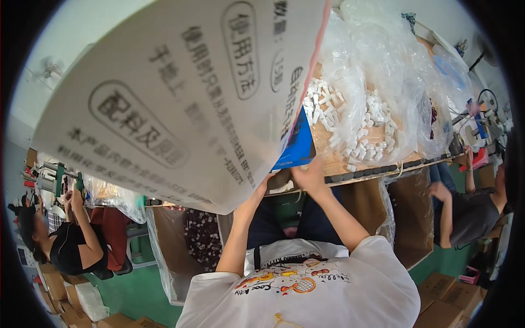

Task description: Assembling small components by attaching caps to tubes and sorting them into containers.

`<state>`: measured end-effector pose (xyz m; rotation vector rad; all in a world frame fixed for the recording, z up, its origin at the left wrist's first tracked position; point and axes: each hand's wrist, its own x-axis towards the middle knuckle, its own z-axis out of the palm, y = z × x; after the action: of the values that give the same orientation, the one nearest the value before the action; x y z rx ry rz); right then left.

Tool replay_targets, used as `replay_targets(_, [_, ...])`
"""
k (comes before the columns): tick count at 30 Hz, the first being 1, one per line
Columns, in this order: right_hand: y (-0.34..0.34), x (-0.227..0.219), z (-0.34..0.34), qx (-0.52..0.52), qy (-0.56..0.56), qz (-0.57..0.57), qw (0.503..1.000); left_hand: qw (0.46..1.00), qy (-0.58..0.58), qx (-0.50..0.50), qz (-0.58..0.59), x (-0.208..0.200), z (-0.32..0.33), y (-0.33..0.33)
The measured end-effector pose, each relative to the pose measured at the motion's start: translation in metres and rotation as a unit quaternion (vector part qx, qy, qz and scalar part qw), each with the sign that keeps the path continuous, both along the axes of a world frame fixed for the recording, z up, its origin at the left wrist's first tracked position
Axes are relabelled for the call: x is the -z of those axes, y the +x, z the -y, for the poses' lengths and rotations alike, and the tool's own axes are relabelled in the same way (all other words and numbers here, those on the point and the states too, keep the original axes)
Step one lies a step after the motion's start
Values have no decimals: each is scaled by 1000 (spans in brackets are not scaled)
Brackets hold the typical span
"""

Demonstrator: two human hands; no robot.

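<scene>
A large white printed sheet [180, 104] with a pink edge looms close in front and hides much of the work area. My left hand [262, 188] reaches up at its lower right edge, with the fingers hidden behind it. Just to the right, my right hand [310, 176] is closed at the lower edge of a flat blue thing [298, 145], partly covered by the sheet; what its fingers grip does not show plainly. On the table [331, 139] beyond lie many small white plastic pieces [374, 147], some in clear plastic bags [350, 65].
Dark round pieces line the table's front edge [377, 170]. Below stand a box with dark and white bits [202, 238] and cardboard boxes [407, 218]. Co-workers sit at the left [76, 240] and right [470, 213]. More cartons [443, 295] stand on the green floor.
</scene>
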<state>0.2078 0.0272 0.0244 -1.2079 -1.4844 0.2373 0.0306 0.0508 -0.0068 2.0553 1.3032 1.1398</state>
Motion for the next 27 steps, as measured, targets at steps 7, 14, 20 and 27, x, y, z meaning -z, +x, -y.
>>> replay_targets(7, [39, 21, -73, 26, -183, 174, 967, 998, 56, -7, -32, -12, 10, 9])
replay_targets(14, [46, 26, -67, 62, -205, 184, 959, 995, -88, 31, 41, -2, 24, -24])
replay_targets(20, [75, 40, -42, 8, -110, -77, 991, 968, -176, -23, 179, -4, 33, -23])
replay_targets(27, [30, 29, -13, -65, -206, -272, 938, 998, -5, 3, 57, -6, 9, 7])
